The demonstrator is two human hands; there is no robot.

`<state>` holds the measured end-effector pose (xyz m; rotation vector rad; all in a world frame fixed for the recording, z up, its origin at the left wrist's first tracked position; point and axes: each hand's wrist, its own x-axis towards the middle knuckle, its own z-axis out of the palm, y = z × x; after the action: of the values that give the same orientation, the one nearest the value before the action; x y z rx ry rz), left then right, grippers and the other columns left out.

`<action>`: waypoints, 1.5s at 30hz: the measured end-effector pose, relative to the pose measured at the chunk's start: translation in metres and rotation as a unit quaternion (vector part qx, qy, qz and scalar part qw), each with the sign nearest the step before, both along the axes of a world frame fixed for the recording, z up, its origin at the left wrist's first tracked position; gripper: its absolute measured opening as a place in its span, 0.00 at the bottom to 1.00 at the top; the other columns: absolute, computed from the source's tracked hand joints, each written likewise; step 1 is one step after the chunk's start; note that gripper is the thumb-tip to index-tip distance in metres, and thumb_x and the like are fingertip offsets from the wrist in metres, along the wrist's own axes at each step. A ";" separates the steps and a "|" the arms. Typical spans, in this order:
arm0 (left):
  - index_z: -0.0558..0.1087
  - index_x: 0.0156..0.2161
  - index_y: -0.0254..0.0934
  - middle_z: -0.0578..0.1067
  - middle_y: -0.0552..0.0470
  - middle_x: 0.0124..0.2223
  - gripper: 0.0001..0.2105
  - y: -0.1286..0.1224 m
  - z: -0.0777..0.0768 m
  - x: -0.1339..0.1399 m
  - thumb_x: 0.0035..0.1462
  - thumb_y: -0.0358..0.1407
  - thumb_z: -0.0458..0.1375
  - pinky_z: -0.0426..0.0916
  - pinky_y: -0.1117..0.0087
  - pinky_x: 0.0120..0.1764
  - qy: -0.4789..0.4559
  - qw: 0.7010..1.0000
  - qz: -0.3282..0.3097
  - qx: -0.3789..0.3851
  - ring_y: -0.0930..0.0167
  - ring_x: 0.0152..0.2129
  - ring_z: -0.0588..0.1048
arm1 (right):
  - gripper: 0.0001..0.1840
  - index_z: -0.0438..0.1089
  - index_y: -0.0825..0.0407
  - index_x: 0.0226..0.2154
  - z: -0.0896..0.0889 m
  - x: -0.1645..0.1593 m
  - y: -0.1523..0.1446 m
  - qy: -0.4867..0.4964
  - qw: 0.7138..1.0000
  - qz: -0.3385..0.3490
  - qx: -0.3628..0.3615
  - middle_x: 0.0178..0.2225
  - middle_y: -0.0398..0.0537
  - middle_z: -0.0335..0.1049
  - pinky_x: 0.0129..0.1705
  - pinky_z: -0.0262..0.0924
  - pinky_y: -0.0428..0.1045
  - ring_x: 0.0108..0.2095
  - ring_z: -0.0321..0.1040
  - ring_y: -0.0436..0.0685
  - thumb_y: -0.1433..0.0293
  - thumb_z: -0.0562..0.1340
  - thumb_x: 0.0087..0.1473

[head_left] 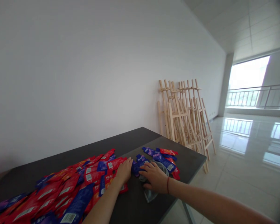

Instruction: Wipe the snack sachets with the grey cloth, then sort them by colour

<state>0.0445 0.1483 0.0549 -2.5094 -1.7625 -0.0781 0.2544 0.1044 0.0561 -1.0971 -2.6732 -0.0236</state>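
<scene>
our right hand [156, 177] lies palm down, its fingers partly spread and gently bent, over a crumpled gray cloth [150, 196]; we cannot tell whether it grips the cloth or only rests on it. one end of the cloth sticks out below the hand, toward us, and another fold shows beyond its knuckles. a thin dark red band [168, 185] circles the wrist. to the left of that hand, our left hand [125, 170] is turned downward with its fingers close together and curved, at the right edge of a wide heap of red and blue packets [68, 187]; we cannot tell whether it has hold of any. in the gap between our two hands lie a few blue packets [142, 160], just beside the right fingertips. beyond the right hand and a little to its right, we see a smaller group of packets [165, 163], blue and red, overlapping one another. the big heap spreads from the left hand leftward and back toward us, many packets showing white barcode labels. below both hands is a dark table [137, 205]. past the right hand, wooden easels [180, 115] stand near a pale wall [95, 77].
</scene>
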 end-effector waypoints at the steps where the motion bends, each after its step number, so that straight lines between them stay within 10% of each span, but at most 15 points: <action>1: 0.59 0.62 0.35 0.60 0.42 0.65 0.31 0.006 0.001 -0.001 0.51 0.21 0.47 0.58 0.61 0.59 0.003 1.000 -0.008 -0.009 0.65 0.61 0.61 | 0.36 0.60 0.47 0.59 -0.002 0.008 -0.005 0.009 1.000 -0.012 -0.007 0.62 0.53 0.57 0.60 0.41 0.66 0.61 0.48 0.70 0.54 0.63 0.50; 11: 0.73 0.46 0.36 0.75 0.43 0.51 0.22 0.014 0.021 0.000 0.40 0.33 0.61 0.65 0.63 0.51 0.040 0.998 -0.029 -0.043 0.59 0.50 0.71 | 0.26 0.64 0.48 0.54 -0.017 -0.009 -0.019 -0.036 0.999 0.016 -0.005 0.44 0.53 0.71 0.48 0.56 0.56 0.47 0.64 0.63 0.58 0.62 0.54; 24: 0.70 0.46 0.30 0.73 0.36 0.48 0.27 -0.084 0.027 0.015 0.46 0.50 0.58 0.57 0.51 0.54 0.023 0.990 0.110 0.079 0.52 0.49 0.69 | 0.17 0.69 0.58 0.44 0.004 -0.012 0.031 0.028 0.967 -0.244 -0.064 0.42 0.63 0.73 0.42 0.62 0.56 0.44 0.70 0.67 0.64 0.57 0.58; 31: 0.70 0.49 0.37 0.73 0.42 0.52 0.19 -0.132 -0.009 0.011 0.56 0.45 0.53 0.62 0.56 0.54 -0.051 0.998 0.027 -0.016 0.57 0.51 0.70 | 0.17 0.69 0.54 0.44 0.012 -0.019 0.000 0.010 0.985 -0.166 -0.037 0.45 0.57 0.71 0.44 0.61 0.54 0.46 0.68 0.64 0.61 0.59 0.57; 37: 0.70 0.50 0.42 0.74 0.48 0.51 0.20 -0.129 -0.027 0.007 0.57 0.23 0.45 0.70 0.66 0.46 -0.028 0.995 -0.099 -0.005 0.66 0.46 0.73 | 0.14 0.69 0.55 0.43 -0.003 -0.032 -0.011 -0.054 0.988 -0.141 0.017 0.45 0.58 0.68 0.41 0.62 0.54 0.44 0.66 0.64 0.68 0.61 0.54; 45: 0.70 0.41 0.39 0.75 0.50 0.43 0.10 -0.123 -0.033 0.014 0.60 0.26 0.50 0.70 0.64 0.43 -0.083 0.992 -0.098 0.004 0.66 0.42 0.74 | 0.16 0.71 0.50 0.46 0.001 -0.042 -0.024 -0.057 0.998 0.022 -0.009 0.45 0.52 0.68 0.42 0.60 0.53 0.44 0.65 0.62 0.63 0.60 0.55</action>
<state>0.0586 0.0256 0.0220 -2.7340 -1.5565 -0.3142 0.2127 0.0805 0.0570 -1.0718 -2.8025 -0.0556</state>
